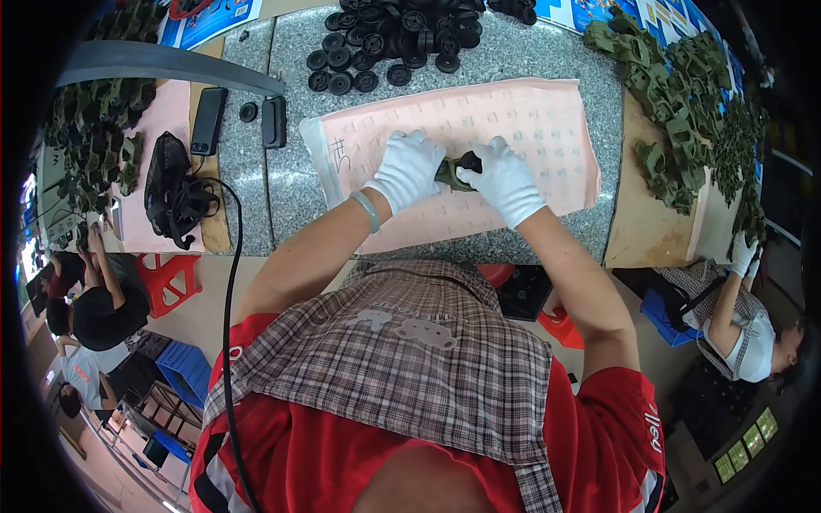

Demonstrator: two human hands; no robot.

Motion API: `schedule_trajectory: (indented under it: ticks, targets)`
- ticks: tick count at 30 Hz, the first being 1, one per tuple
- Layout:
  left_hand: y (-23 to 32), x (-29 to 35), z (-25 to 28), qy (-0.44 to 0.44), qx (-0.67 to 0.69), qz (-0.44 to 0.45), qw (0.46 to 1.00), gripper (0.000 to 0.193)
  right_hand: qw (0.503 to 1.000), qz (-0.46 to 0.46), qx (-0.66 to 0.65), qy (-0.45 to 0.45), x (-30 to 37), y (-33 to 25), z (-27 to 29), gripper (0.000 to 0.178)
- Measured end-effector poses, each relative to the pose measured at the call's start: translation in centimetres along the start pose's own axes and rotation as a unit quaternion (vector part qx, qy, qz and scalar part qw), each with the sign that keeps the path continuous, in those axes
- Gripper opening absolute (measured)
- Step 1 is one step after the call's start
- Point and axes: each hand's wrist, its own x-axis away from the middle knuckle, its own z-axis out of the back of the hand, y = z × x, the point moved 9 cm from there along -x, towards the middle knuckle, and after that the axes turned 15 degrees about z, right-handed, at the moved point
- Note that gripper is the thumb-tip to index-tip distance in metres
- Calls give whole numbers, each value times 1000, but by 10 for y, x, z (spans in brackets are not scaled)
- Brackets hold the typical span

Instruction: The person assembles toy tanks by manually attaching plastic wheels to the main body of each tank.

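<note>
Above a pink printed sheet (547, 128) on the speckled stone table, both of my white-gloved hands meet at one small olive-green plastic part (451, 176). My left hand (409, 173) grips its left end, fingers closed. My right hand (506, 178) is closed at the other end, pinching a small black piece (470, 162) against the green part. Whether the black piece is fixed to it I cannot tell, since my fingers cover most of it. A pale green bangle (365, 210) circles my left wrist.
Black plastic wheels (398, 38) are heaped beyond the sheet. Olive-green parts pile up on the right (676, 111) and far left (94, 120). A dark phone (209, 121), a small black case (274, 122) and a black pouch (168, 184) lie left. A cable (233, 282) hangs down. Other people sit at both sides.
</note>
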Motion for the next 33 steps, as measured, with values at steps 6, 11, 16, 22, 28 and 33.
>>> schedule_trajectory:
  ticks: [6, 11, 16, 22, 28, 33]
  targets:
    - [-5, 6, 4, 44, 18, 9, 999, 46, 990, -83, -81, 78, 16, 3, -7, 55]
    - [-1, 2, 4, 31, 16, -6, 999, 49, 962, -24, -167, 215, -23, 40, 17, 41]
    - [-5, 1, 4, 88, 31, -16, 995, 46, 971, 191, -22, 141, -69, -19, -4, 24]
    - [-10, -1, -5, 74, 42, 4, 996, 37, 980, 180, -11, 90, -76, -19, -26, 21]
    - [-5, 3, -12, 111, 42, -46, 992, 32, 925, -204, -224, 228, -34, 85, -109, 25]
    - [-9, 6, -20, 101, 56, -45, 992, 9, 983, -4, -124, 134, -66, 15, -24, 21]
